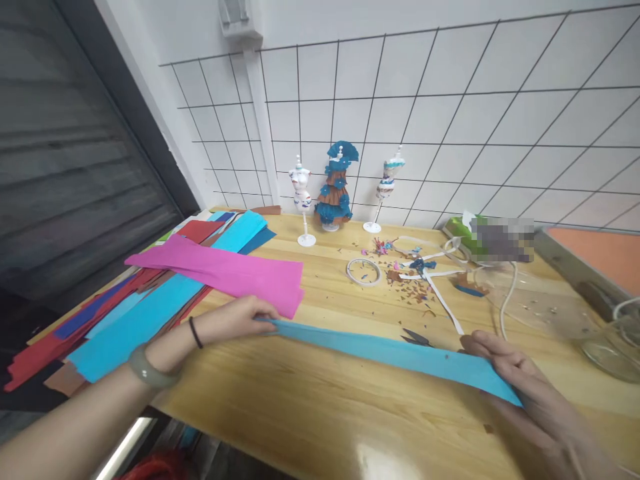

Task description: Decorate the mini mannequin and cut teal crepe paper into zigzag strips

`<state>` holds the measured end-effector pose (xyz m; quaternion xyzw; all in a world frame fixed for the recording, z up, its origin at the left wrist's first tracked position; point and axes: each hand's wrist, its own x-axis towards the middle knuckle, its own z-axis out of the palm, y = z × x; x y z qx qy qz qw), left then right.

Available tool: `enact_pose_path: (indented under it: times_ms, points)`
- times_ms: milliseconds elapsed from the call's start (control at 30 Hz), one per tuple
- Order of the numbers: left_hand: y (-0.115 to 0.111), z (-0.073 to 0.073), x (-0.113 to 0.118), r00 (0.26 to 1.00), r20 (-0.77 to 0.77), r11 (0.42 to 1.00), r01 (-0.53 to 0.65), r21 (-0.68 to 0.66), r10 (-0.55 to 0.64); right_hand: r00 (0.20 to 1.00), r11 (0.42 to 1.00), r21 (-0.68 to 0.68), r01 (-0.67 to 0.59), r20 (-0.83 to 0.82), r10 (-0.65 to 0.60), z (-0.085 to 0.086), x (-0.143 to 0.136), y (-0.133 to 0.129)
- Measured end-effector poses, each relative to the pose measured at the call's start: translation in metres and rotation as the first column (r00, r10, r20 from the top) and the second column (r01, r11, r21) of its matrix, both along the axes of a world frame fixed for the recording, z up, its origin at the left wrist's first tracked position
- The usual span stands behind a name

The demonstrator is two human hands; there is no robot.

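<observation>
A long strip of light blue crepe paper stretches between my two hands above the wooden table. My left hand pinches its narrow left end between thumb and fingers. At the wider right end, my right hand is closed on the paper. Just behind the strip lie dark scissors, their handles hidden by it. Close to my left hand is a pink crepe paper sheet, lying over a pile of coloured sheets that includes a bright blue sheet.
Two small white dress forms flank a form in a blue and brown paper dress by the wall. A tape roll, paper scraps and white strips lie mid-table. A glass jar stands at right.
</observation>
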<state>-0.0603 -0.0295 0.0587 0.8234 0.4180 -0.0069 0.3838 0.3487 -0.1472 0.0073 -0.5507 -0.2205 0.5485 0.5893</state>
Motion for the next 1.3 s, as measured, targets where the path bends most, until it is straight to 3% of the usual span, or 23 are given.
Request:
enact_pose_path:
  times_ms: [133,300,467,600,667,733,800,833,867,900,933,967,1000,1033,1067,1100,1133,1200,1300]
  points:
    - [0.015,0.016,-0.028,0.992,0.038,0.989,-0.114,-0.096,0.118,0.986,0.996,-0.019,-0.091,0.136,0.093,0.002,-0.007,0.005]
    - [0.043,0.027,-0.054,0.987,0.021,0.982,-0.155,-0.107,0.158,0.855,0.961,-0.044,-0.272,0.447,0.263,-0.003,-0.026,0.01]
    - [0.079,0.043,-0.057,0.976,-0.114,0.981,-0.175,0.082,0.184,0.808,0.898,-0.055,-0.437,0.415,0.418,-0.022,-0.047,0.011]
    - [0.106,0.055,-0.042,0.943,-0.293,0.967,-0.089,0.238,0.159,0.833,0.909,-0.023,-0.415,0.393,0.39,-0.033,-0.057,0.013]
    - [0.111,0.057,-0.025,0.918,-0.346,0.925,-0.054,0.376,0.194,0.84,0.917,-0.03,-0.397,0.39,0.376,-0.033,-0.06,0.014]
    - [0.101,0.053,0.002,0.916,-0.29,0.827,-0.072,0.558,0.276,0.847,0.925,-0.042,-0.378,0.388,0.363,-0.03,-0.062,0.015]
    - [0.073,0.041,0.035,0.951,-0.143,0.752,-0.119,0.648,0.274,0.854,0.937,-0.044,-0.345,0.399,0.334,-0.025,-0.063,0.015]
    - [0.053,0.032,0.053,0.972,-0.046,0.775,-0.153,0.613,0.229,0.856,0.942,-0.047,-0.333,0.403,0.323,-0.023,-0.063,0.015]
    - [0.031,0.021,0.071,0.976,0.043,0.838,-0.207,0.505,0.215,0.86,0.946,-0.047,-0.321,0.404,0.312,-0.021,-0.063,0.015]
    - [0.007,0.009,0.087,0.972,0.115,0.927,-0.231,0.295,0.206,0.867,0.95,-0.044,-0.308,0.4,0.299,-0.019,-0.063,0.015]
    - [-0.016,-0.003,0.101,0.961,0.164,0.974,-0.226,-0.009,0.224,0.875,0.953,-0.04,-0.299,0.387,0.291,-0.018,-0.063,0.015]
    - [-0.038,-0.015,0.113,0.936,0.209,0.917,-0.199,-0.347,0.283,0.885,0.954,-0.036,-0.298,0.363,0.29,-0.017,-0.063,0.014]
    - [-0.056,-0.025,0.124,0.9,0.222,0.754,-0.157,-0.638,0.375,0.897,0.953,-0.033,-0.3,0.331,0.294,-0.016,-0.063,0.013]
    - [-0.071,-0.034,0.133,0.829,0.238,0.569,-0.114,-0.815,0.506,0.909,0.953,-0.026,-0.302,0.294,0.296,-0.015,-0.064,0.012]
    - [-0.082,-0.04,0.141,0.741,0.25,0.424,-0.051,-0.904,0.623,0.921,0.954,-0.017,-0.299,0.255,0.294,-0.014,-0.065,0.01]
    - [-0.088,-0.044,0.148,0.648,0.263,0.344,0.001,-0.939,0.715,0.93,0.953,-0.009,-0.302,0.215,0.297,-0.013,-0.066,0.009]
    - [-0.091,-0.046,0.154,0.572,0.29,0.307,0.071,-0.949,0.767,0.936,0.952,0.0,-0.305,0.182,0.3,-0.012,-0.067,0.007]
    - [-0.089,-0.048,0.163,0.415,0.33,0.305,0.127,-0.944,0.848,0.941,0.95,0.014,-0.311,0.146,0.306,-0.01,-0.071,0.003]
    - [-0.081,-0.049,0.167,0.261,0.308,0.301,0.067,-0.951,0.915,0.935,0.945,0.008,-0.327,0.144,0.323,-0.007,-0.074,0.0]
